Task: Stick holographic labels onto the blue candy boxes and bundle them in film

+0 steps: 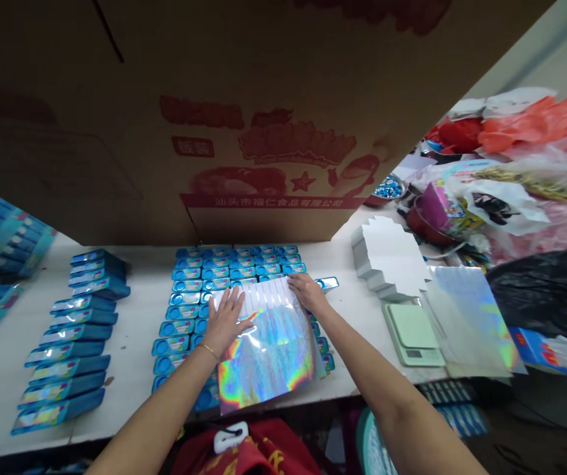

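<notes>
A shiny rainbow-coloured holographic sheet (273, 349) lies over rows of small blue packs (183, 298) on the white table. My left hand (227, 320) rests flat on the sheet's upper left part, its fingers spread. At the upper right corner of the sheet, my right hand (307, 291) has its fingers together and closed on the edge; the fingertips are partly hidden. One blue pack (327, 283) lies at a slant just beyond the right hand. The sheet covers many of the packs beneath it.
A large cardboard box (263, 227) stands behind the rows. Stacked blue packs (72, 349) line the left. To the right are white card pieces (392, 254), a pale green scale (413, 333), more holographic sheets (466, 316) and plastic bags (525, 178).
</notes>
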Tool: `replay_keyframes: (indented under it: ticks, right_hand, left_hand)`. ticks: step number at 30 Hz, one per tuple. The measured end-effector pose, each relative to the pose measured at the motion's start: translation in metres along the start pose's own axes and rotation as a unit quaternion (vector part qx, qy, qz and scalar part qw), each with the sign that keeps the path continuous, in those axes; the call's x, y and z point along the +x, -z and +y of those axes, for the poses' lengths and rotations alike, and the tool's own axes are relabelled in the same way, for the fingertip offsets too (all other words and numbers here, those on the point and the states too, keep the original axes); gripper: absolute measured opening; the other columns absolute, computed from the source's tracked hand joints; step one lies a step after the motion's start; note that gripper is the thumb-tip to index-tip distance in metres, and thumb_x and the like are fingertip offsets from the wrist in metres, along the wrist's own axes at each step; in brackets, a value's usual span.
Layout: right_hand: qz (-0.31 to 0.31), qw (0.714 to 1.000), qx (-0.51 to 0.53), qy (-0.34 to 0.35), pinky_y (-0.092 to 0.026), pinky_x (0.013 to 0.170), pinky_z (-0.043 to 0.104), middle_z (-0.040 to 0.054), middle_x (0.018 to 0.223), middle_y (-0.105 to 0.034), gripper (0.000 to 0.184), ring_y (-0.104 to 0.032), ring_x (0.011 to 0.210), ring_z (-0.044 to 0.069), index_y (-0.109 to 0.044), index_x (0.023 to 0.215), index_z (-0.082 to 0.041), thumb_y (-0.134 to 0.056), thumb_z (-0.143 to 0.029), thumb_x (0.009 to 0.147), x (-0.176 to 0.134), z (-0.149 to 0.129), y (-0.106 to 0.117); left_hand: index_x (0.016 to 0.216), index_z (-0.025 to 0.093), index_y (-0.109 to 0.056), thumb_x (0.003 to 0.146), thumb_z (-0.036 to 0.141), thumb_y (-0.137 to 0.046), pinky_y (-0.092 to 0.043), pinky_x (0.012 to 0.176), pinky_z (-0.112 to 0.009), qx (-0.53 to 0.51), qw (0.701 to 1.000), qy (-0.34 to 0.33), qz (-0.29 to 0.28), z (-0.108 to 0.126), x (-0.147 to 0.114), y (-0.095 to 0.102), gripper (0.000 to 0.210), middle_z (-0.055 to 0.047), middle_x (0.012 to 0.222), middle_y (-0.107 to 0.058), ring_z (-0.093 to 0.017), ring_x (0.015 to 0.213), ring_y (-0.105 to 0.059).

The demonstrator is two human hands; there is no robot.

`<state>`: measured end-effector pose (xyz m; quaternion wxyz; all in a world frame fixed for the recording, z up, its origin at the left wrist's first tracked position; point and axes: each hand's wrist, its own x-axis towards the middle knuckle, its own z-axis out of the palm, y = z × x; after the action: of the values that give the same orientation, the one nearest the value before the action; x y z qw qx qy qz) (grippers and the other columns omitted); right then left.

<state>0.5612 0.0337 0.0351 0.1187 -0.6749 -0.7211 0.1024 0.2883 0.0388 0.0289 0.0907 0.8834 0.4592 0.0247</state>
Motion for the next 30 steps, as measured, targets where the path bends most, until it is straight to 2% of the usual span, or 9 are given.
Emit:
replay_keyframes:
  ticks: [3,7,12,16,19,22,26,28,30]
  right_hand:
    - [-0.009,1.0,-0.02,0.002,-0.038,0.09,0.032,0.0066,0.115,-0.055,0.033,-0.047,0.102,0.02,-0.056,0.115,-0.019,-0.042,-0.027,0.086,0.005,0.001,0.004]
    - [-0.032,0.997,-0.068,0.033,-0.04,0.083,0.031,0.008,0.108,-0.056,0.03,-0.048,0.094,0.021,-0.057,0.111,-0.019,-0.043,-0.027,0.086,0.008,0.005,0.005]
    - [-0.008,0.992,-0.099,0.074,-0.039,0.083,0.033,0.0079,0.117,-0.054,0.033,-0.048,0.096,0.021,-0.055,0.115,-0.018,-0.034,-0.023,0.09,-0.002,0.012,-0.006]
    - [0.003,0.995,-0.07,0.069,-0.04,0.083,0.034,0.0082,0.116,-0.056,0.029,-0.05,0.098,0.021,-0.061,0.105,-0.019,-0.038,-0.021,0.088,-0.006,0.011,-0.004]
    - [0.043,0.998,-0.003,0.053,-0.04,0.082,0.034,0.0089,0.106,-0.06,0.021,-0.052,0.095,0.021,-0.065,0.089,-0.018,-0.045,-0.021,0.085,-0.014,-0.001,0.027]
    - [0.111,0.986,0.121,0.026,-0.041,0.08,0.032,0.0074,0.093,-0.061,0.016,-0.054,0.088,0.018,-0.064,0.078,-0.018,-0.048,-0.021,0.081,-0.031,-0.025,0.083]
    - [0.066,0.954,0.29,-0.047,-0.042,0.061,0.025,0.0019,0.074,-0.06,0.014,-0.053,0.065,0.012,-0.062,0.073,-0.018,-0.052,-0.027,0.077,-0.059,-0.069,0.15]
    - [0.038,0.923,0.37,-0.099,-0.04,0.054,0.023,0.0013,0.068,-0.061,0.017,-0.051,0.059,0.011,-0.062,0.072,-0.017,-0.055,-0.032,0.075,-0.067,-0.092,0.158]
    - [0.011,0.879,0.454,-0.146,-0.04,0.053,0.023,0.0024,0.068,-0.064,0.019,-0.05,0.057,0.01,-0.061,0.071,-0.016,-0.058,-0.034,0.072,-0.072,-0.116,0.146]
  left_hand:
    - [0.135,0.022,-0.028,0.076,0.059,-0.042,-0.008,0.101,-0.06,0.0,1.0,0.001,0.006,0.0,-0.001,-0.003,0.071,-0.012,0.143,-0.025,-0.03,0.131,-0.018]
    - [0.135,0.024,-0.028,0.077,0.06,-0.039,-0.005,0.102,-0.059,-0.002,1.0,0.017,0.0,0.002,-0.001,-0.005,0.069,-0.01,0.143,-0.024,-0.029,0.132,-0.017]
    - [0.135,0.025,-0.026,0.077,0.061,-0.039,-0.001,0.105,-0.054,-0.011,0.999,0.041,-0.034,0.006,-0.001,0.002,0.07,-0.006,0.145,-0.019,-0.027,0.133,-0.012]
    - [0.136,0.024,-0.026,0.076,0.061,-0.041,0.001,0.104,-0.054,-0.02,0.997,0.051,-0.045,0.007,0.0,0.005,0.071,-0.005,0.146,-0.017,-0.027,0.134,-0.011]
    - [0.136,0.025,-0.026,0.076,0.06,-0.043,0.002,0.104,-0.054,-0.03,0.998,0.047,-0.043,0.005,-0.001,0.002,0.071,-0.005,0.146,-0.017,-0.027,0.134,-0.011]
    - [0.135,0.026,-0.027,0.076,0.057,-0.045,0.002,0.104,-0.055,-0.049,0.997,0.043,-0.034,0.002,-0.002,-0.003,0.07,-0.005,0.145,-0.018,-0.027,0.134,-0.01]
    - [0.133,0.026,-0.031,0.074,0.054,-0.051,0.001,0.103,-0.056,-0.109,0.992,0.051,-0.023,0.003,0.001,-0.001,0.069,-0.006,0.144,-0.022,-0.029,0.133,-0.012]
    - [0.131,0.025,-0.035,0.073,0.051,-0.054,0.002,0.103,-0.057,-0.17,0.983,0.062,0.002,0.006,0.0,0.009,0.067,-0.007,0.143,-0.025,-0.03,0.133,-0.012]
    - [0.129,0.023,-0.04,0.075,0.047,-0.053,0.0,0.104,-0.055,-0.274,0.958,0.074,0.044,0.01,-0.01,0.025,0.061,-0.008,0.141,-0.029,-0.029,0.133,-0.015]
